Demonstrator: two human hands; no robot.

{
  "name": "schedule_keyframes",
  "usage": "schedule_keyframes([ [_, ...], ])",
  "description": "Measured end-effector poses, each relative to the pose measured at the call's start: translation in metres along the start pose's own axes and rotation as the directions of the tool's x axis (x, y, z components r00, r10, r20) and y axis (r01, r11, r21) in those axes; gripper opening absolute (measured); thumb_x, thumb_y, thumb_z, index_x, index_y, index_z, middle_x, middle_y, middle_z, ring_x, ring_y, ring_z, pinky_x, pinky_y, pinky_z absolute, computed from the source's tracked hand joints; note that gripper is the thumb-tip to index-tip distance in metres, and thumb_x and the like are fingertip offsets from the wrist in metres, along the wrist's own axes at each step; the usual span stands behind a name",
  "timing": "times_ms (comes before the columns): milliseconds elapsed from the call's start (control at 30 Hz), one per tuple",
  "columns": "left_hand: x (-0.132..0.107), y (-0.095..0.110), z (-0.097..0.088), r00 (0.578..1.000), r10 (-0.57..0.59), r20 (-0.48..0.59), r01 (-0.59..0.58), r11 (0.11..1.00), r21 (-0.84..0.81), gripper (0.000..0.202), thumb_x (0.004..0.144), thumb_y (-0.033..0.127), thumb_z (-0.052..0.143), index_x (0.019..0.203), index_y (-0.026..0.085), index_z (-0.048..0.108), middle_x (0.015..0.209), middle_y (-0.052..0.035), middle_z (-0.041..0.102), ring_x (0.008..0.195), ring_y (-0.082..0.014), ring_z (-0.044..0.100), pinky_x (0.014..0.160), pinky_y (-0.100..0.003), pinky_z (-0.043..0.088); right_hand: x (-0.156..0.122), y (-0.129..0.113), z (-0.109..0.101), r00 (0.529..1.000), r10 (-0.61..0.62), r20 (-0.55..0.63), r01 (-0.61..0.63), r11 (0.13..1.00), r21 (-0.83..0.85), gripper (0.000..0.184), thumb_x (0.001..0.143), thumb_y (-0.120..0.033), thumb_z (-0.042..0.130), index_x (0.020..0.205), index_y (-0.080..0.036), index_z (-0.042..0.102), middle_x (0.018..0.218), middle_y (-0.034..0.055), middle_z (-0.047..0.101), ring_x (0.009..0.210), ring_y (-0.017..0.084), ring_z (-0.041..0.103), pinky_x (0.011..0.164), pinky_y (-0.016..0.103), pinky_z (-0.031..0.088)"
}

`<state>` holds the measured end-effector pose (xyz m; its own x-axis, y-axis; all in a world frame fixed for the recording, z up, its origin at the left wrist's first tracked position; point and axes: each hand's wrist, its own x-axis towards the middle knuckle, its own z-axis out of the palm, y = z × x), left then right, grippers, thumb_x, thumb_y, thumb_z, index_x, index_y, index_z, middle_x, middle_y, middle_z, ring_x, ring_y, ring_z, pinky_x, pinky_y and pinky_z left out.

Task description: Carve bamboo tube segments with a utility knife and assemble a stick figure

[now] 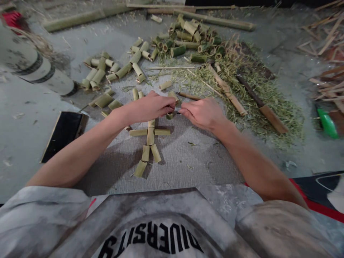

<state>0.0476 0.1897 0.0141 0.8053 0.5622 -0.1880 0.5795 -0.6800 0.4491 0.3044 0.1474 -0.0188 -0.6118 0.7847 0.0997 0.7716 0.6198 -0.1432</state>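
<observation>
My left hand (157,106) is closed, fingers pinched on a short bamboo tube (169,115) held just above the mat. Opposite it, my right hand (204,113) is pinched too, with a thin dark tip showing at its fingers and pointing at the tube. Most of what it grips is hidden. Another bamboo piece (173,96) is just behind the left fingers. Below my left hand, cut bamboo pieces are laid out as a jointed figure (151,137) with two side arms (162,132) and two legs. A slim wooden-handled tool (189,96) lies behind my right hand.
More bamboo figures (99,74) lie at the left rear. A pile of cut tubes (188,36) is at the back, beside shavings (285,118). A wooden-handled blade (272,117) and a bamboo-handled tool (228,91) lie right. A black tablet-like object (61,134) is left.
</observation>
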Motion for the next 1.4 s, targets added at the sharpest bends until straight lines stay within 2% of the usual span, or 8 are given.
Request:
schedule_keyframes([
  [367, 0.001, 0.001, -0.001, 1.000, 0.002, 0.009, -0.002, 0.999, -0.044, 0.025, 0.113, 0.034, 0.039, 0.103, 0.023, 0.060, 0.082, -0.0040, 0.071, 0.069, -0.0202, 0.053, 0.080, -0.035, 0.034, -0.002, -0.011, -0.005, 0.999, 0.050, -0.022, -0.050, 0.999, -0.015, 0.082, 0.121, -0.062, 0.014, 0.104, -0.020, 0.082, 0.085, 0.0109, 0.083, 0.064, 0.022, 0.060, 0.061, 0.037, 0.021],
  [467, 0.001, 0.003, -0.002, 1.000, -0.011, 0.012, 0.012, 0.999, -0.049, 0.024, 0.113, 0.032, 0.041, 0.098, 0.023, 0.058, 0.082, -0.0041, 0.071, 0.070, -0.0200, 0.053, 0.079, -0.035, 0.034, -0.001, -0.016, -0.005, 0.990, 0.143, -0.014, -0.143, 0.990, 0.011, 0.087, 0.120, -0.064, 0.015, 0.086, -0.018, 0.081, 0.076, 0.0122, 0.078, 0.057, 0.019, 0.054, 0.060, 0.037, 0.024],
  [567, 0.001, 0.002, -0.002, 1.000, -0.014, 0.019, 0.015, 0.998, -0.065, 0.024, 0.113, 0.030, 0.043, 0.098, 0.023, 0.059, 0.085, -0.0042, 0.073, 0.071, -0.0197, 0.057, 0.079, -0.035, 0.035, 0.000, -0.020, -0.001, 0.972, 0.229, -0.054, -0.228, 0.973, 0.029, 0.091, 0.119, -0.068, 0.016, 0.059, -0.020, 0.064, 0.056, 0.0093, 0.061, 0.046, 0.014, 0.037, 0.057, 0.037, 0.023],
  [633, 0.001, 0.001, -0.002, 1.000, -0.012, 0.018, 0.013, 0.997, -0.072, 0.023, 0.113, 0.030, 0.044, 0.098, 0.023, 0.060, 0.085, -0.0039, 0.074, 0.071, -0.0196, 0.058, 0.079, -0.035, 0.036, 0.001, -0.022, 0.003, 0.967, 0.240, -0.089, -0.238, 0.971, 0.031, 0.091, 0.119, -0.068, 0.017, 0.053, -0.021, 0.058, 0.049, 0.0070, 0.050, 0.045, 0.013, 0.030, 0.056, 0.036, 0.022],
  [733, 0.001, -0.001, -0.002, 1.000, -0.014, 0.019, 0.016, 0.997, -0.074, 0.024, 0.114, 0.030, 0.044, 0.097, 0.023, 0.059, 0.083, -0.0036, 0.073, 0.069, -0.0193, 0.058, 0.077, -0.035, 0.037, 0.006, -0.021, 0.003, 0.965, 0.252, -0.073, -0.252, 0.968, 0.013, 0.089, 0.119, -0.065, 0.018, 0.055, -0.020, 0.062, 0.047, 0.0065, 0.045, 0.047, 0.015, 0.033, 0.058, 0.037, 0.026],
  [933, 0.002, -0.001, -0.004, 0.999, -0.009, 0.050, 0.014, 0.995, -0.103, 0.026, 0.113, 0.033, 0.043, 0.096, 0.022, 0.059, 0.085, -0.0053, 0.073, 0.066, -0.0178, 0.057, 0.071, -0.034, 0.037, 0.020, -0.017, -0.011, 0.958, 0.240, 0.155, -0.234, 0.971, -0.057, 0.080, 0.119, -0.050, 0.020, 0.066, -0.017, 0.069, 0.057, 0.0088, 0.055, 0.051, 0.016, 0.036, 0.061, 0.039, 0.028],
  [1167, 0.003, -0.004, -0.002, 1.000, 0.005, 0.027, -0.003, 0.995, -0.099, 0.020, 0.109, 0.025, 0.047, 0.094, 0.022, 0.058, 0.085, -0.0041, 0.072, 0.071, -0.0185, 0.060, 0.072, -0.033, 0.037, 0.024, -0.010, -0.011, 0.963, 0.217, 0.160, -0.213, 0.976, -0.039, 0.079, 0.120, -0.053, 0.019, 0.069, -0.018, 0.068, 0.063, 0.0079, 0.059, 0.053, 0.015, 0.039, 0.063, 0.037, 0.028],
  [1400, 0.005, -0.007, 0.000, 1.000, 0.015, 0.000, -0.015, 0.997, -0.077, 0.020, 0.108, 0.025, 0.049, 0.095, 0.022, 0.063, 0.081, -0.0019, 0.072, 0.071, -0.0182, 0.061, 0.075, -0.032, 0.038, 0.023, -0.015, -0.013, 0.968, 0.214, 0.131, -0.206, 0.976, -0.071, 0.075, 0.121, -0.050, 0.025, 0.075, -0.016, 0.075, 0.068, 0.0109, 0.067, 0.060, 0.019, 0.054, 0.065, 0.037, 0.032],
])
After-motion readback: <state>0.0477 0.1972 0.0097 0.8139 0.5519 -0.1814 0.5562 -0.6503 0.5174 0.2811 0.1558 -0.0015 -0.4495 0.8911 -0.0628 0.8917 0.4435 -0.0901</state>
